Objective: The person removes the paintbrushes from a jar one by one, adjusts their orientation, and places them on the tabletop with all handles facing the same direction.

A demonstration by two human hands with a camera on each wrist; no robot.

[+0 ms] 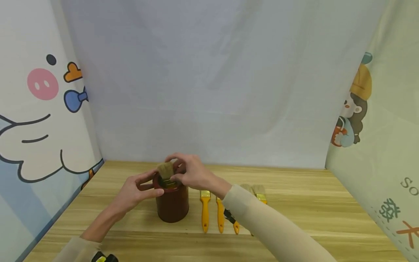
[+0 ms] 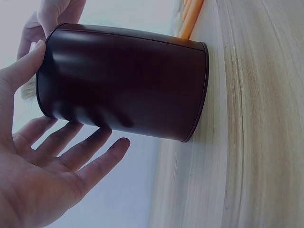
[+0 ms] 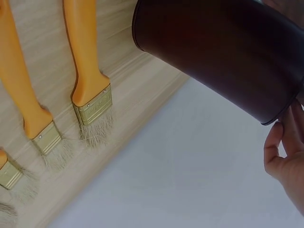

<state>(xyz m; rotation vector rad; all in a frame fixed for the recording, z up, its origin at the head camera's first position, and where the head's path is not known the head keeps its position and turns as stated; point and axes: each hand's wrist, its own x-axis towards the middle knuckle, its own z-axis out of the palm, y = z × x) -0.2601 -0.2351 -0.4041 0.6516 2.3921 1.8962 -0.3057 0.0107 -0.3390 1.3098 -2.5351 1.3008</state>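
A dark red cylindrical can [image 1: 172,205] stands upright on the table. At its rim, my left hand [image 1: 135,189] grips it, thumb on the near side and fingers around the left; the left wrist view shows those fingers [image 2: 90,147] along its wall. A paintbrush [image 1: 166,170] stands in the can's mouth, pale bristles up, its handle hidden inside. Over the right of the rim, my right hand [image 1: 193,173] pinches this brush near its metal ferrule. In the right wrist view, the right hand [image 3: 289,156] is bent at the can's rim.
Several orange-handled paintbrushes [image 1: 205,211] lie side by side right of the can, bristles toward the back, some partly under my right sleeve [image 1: 262,214]. A pale cloth [image 1: 212,91] hangs behind the wooden table [image 1: 301,211]. Printed cloths hang at both sides.
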